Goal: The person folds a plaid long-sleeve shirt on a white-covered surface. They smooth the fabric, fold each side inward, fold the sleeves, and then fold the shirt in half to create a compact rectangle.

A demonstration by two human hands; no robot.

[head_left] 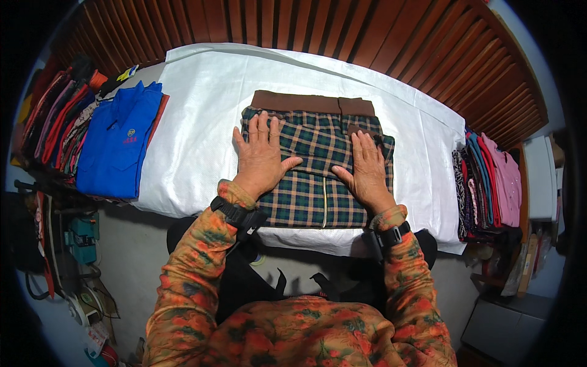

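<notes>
A green, navy and tan plaid garment with a brown ribbed band along its far edge lies folded in front of me. It looks like a jacket, with a pale zipper line running down its near half. My left hand rests flat on its left side, fingers spread toward the brown band. On its right side lies my right hand, palm down, fingers stretched away from me and thumb pointing inward. Neither hand grips the cloth.
Beneath the garment spreads a white sheet. Folded clothes stand at the left, with a blue shirt in front. Another row, ending in a pink garment, stands at the right. A brown slatted wooden panel bounds the far side.
</notes>
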